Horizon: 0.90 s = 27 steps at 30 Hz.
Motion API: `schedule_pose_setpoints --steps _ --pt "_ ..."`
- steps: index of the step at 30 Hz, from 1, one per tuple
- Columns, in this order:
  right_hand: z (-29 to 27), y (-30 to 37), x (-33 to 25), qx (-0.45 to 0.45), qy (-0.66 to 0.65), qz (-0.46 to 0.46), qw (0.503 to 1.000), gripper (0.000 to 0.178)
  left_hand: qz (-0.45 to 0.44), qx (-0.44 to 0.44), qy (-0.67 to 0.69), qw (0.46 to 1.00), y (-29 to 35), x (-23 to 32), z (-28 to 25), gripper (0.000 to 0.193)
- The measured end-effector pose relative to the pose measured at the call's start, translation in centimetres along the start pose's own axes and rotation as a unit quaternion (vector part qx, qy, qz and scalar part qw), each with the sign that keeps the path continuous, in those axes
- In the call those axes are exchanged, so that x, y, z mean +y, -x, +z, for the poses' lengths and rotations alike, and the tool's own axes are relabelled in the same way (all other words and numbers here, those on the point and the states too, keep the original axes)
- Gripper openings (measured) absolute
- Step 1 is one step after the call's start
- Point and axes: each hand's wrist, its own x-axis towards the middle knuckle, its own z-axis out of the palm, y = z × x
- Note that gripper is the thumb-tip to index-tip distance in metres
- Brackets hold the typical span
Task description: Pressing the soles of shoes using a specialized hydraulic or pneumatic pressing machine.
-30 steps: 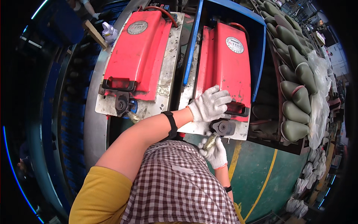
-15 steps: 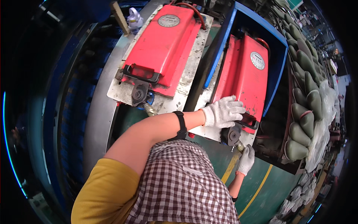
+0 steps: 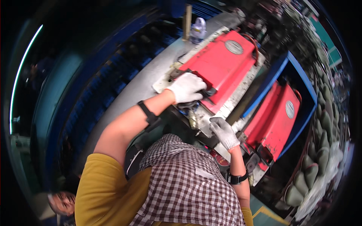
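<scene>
Two red machine covers stand side by side on pale, stained metal plates. My left hand (image 3: 187, 88), in a white knit glove, reaches over the front of the left red cover (image 3: 222, 60). Its fingers are bent over the black handle (image 3: 208, 90) there, hiding most of it. Below that hand, a brass-coloured fitting (image 3: 193, 119) shows at the plate's front. My right hand (image 3: 224, 132), gloved with darkened fingertips, is right of the fitting and apart from it. Its fingers are somewhat blurred, slightly apart, with nothing visible in them. The right red cover (image 3: 277, 116) is untouched.
A blue frame (image 3: 298, 71) surrounds the right cover. A white-and-purple bottle (image 3: 198, 31) and a wooden post (image 3: 187, 22) stand at the back. Grey-green moulded pieces (image 3: 310, 175) line the right side, near clear plastic sheeting (image 3: 320, 188). A person (image 3: 63, 203) is at lower left.
The view has turned, shifting the machines rightward. My left hand has gone from the right cover to the left cover's handle. My right hand has left the right machine's brass-coloured fitting and moved left.
</scene>
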Motion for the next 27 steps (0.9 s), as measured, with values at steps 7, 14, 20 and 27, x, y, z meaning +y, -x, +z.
schedule_pose_setpoints --steps 7,14,20,27 --pt "9.5 -9.8 2.4 -0.02 -0.007 -0.037 0.999 0.041 -0.145 -0.233 -0.079 0.958 -5.6 1.9 2.2 0.029" --pt "10.0 -9.8 2.1 -0.042 -0.036 0.012 0.998 0.021 -0.154 -0.285 -0.029 0.946 -5.1 0.6 1.5 0.033" --pt "9.7 -9.7 2.5 -0.037 -0.098 -0.003 0.994 0.026 -0.149 -0.298 -0.019 0.943 -5.9 0.5 2.2 0.035" --pt "9.9 -9.6 3.0 -0.009 -0.126 -0.08 0.989 0.028 -0.145 -0.325 0.002 0.935 -6.2 0.2 2.0 0.038"
